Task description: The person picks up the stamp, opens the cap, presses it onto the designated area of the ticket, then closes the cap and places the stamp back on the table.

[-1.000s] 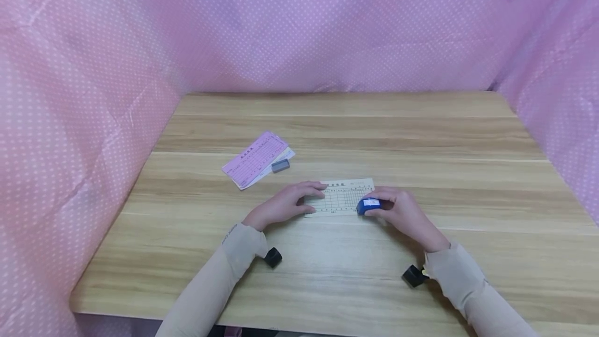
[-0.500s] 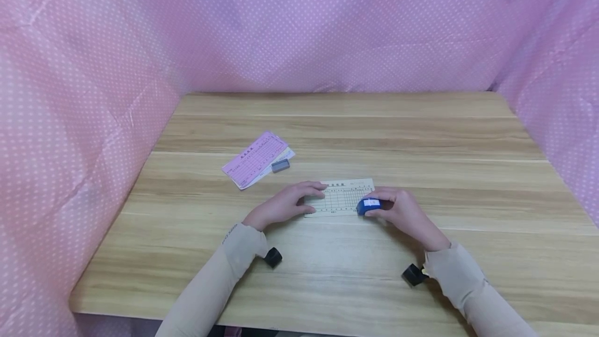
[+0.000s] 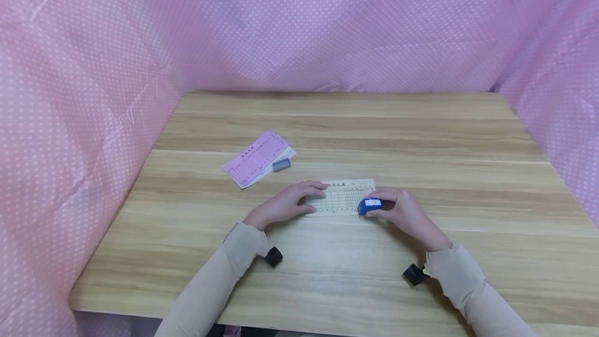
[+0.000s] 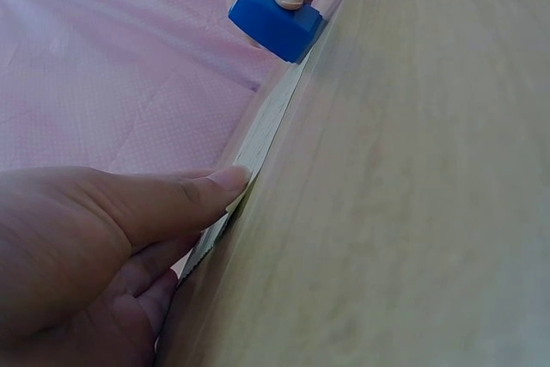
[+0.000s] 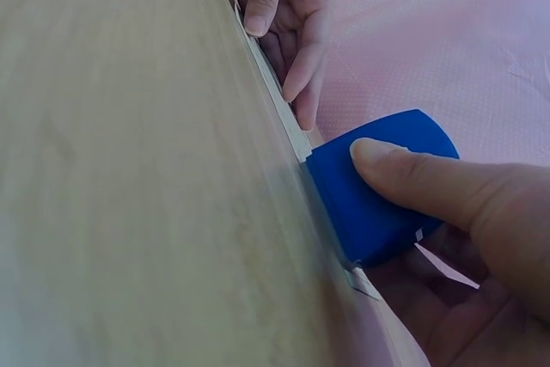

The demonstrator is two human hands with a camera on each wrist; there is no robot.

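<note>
A cream printed form (image 3: 340, 199) with a ruled grid lies flat on the table in the head view. My left hand (image 3: 285, 203) rests on its left end, thumb and fingers spread apart. In the left wrist view, the left thumb (image 4: 180, 204) presses on the paper's edge. At the form's lower right corner, my right hand (image 3: 406, 215) grips a blue stamp (image 3: 369, 206) with a white label on top. The right wrist view shows the stamp (image 5: 378, 199) standing on the paper, its underside hidden, with the right thumb along its side.
Left of and beyond the form, a pink printed form (image 3: 256, 159) lies askew over a white sheet (image 3: 286, 154). A small grey block (image 3: 281, 165) sits on their right edge. Pink dotted cloth (image 3: 327, 30) hangs round the wooden table (image 3: 398, 134).
</note>
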